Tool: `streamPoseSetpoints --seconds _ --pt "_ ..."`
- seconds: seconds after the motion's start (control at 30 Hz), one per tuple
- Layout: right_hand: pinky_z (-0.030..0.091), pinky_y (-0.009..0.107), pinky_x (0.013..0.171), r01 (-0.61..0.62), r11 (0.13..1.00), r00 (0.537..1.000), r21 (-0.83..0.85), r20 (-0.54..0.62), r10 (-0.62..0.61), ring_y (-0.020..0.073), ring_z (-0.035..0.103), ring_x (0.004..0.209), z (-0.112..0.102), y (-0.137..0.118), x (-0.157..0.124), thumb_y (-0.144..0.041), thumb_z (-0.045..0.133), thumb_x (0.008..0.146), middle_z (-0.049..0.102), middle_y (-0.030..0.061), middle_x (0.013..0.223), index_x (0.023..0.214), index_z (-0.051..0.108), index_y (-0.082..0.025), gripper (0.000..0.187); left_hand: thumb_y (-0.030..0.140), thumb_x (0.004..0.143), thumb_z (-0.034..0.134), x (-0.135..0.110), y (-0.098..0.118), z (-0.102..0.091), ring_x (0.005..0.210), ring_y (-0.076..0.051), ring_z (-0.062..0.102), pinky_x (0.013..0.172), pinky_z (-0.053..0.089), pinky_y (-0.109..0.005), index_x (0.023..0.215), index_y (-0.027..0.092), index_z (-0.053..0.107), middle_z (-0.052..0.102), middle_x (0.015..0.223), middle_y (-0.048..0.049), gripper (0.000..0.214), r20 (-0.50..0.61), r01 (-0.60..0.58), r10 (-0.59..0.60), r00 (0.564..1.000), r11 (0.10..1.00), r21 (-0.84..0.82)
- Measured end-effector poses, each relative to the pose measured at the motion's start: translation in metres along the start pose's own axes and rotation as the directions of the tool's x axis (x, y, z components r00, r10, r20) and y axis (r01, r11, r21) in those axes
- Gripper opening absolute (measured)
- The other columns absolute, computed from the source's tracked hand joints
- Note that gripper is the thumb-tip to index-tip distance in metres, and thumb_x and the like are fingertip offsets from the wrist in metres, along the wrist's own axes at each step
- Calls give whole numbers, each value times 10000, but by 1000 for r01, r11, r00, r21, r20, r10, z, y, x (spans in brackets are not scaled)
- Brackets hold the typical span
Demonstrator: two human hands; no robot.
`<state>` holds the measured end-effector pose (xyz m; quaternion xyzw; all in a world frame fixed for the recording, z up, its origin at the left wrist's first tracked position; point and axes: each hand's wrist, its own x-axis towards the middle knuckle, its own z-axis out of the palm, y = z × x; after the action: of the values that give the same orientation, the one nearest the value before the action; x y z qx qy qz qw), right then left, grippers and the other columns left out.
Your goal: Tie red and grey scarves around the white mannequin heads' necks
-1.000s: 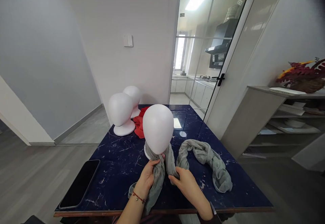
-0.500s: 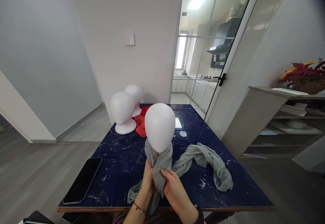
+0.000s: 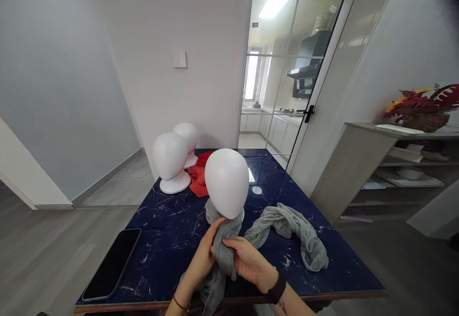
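A white mannequin head (image 3: pixel 227 182) stands at the middle of the dark blue table, with a grey scarf (image 3: pixel 285 220) wrapped round its neck. One end of the scarf curves across the table to the right; the other hangs toward the front edge. My left hand (image 3: pixel 206 254) is closed on the scarf just below the head's chin, its thumb near the chin. On the scarf's right side, my right hand (image 3: pixel 247 261) pinches the cloth between thumb and fingers. Folds of cloth hide some of the fingertips.
Two more white mannequin heads (image 3: pixel 170 157) stand at the back left, beside a crumpled red cloth (image 3: pixel 198 179). A black phone (image 3: pixel 113 263) lies at the left front of the blue marbled table (image 3: pixel 161 239). To the right are a glass door (image 3: pixel 279 81) and a shelf unit (image 3: pixel 358 163).
My left hand has moved up the scarf toward the chin, and its thumb now shows there. The scarf at the neck is bunched tighter. The whole view has shifted slightly.
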<state>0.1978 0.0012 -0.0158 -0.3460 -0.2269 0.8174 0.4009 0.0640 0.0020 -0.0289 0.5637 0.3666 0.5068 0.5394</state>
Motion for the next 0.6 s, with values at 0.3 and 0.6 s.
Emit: streamPoseSetpoints --seconds 0.3,0.6 --pt "497 253 717 -170 979 980 -112 85 180 158 670 650 3 -18 11 -179 562 767 690 117 701 780 646 -43 160 134 676 576 21 7 -11 948 -223 569 914 381 -298 982 197 694 668 986 -69 335 243 19 -57 968 988 153" --pt "470 255 659 86 869 952 -487 296 72 157 640 662 -24 -58 -54 -401 660 725 691 101 744 833 649 -100 321 197 708 533 31 -15 -13 645 -143 470 652 375 -237 613 152 626 595 660 -10 140 138 106 -146 980 959 261"
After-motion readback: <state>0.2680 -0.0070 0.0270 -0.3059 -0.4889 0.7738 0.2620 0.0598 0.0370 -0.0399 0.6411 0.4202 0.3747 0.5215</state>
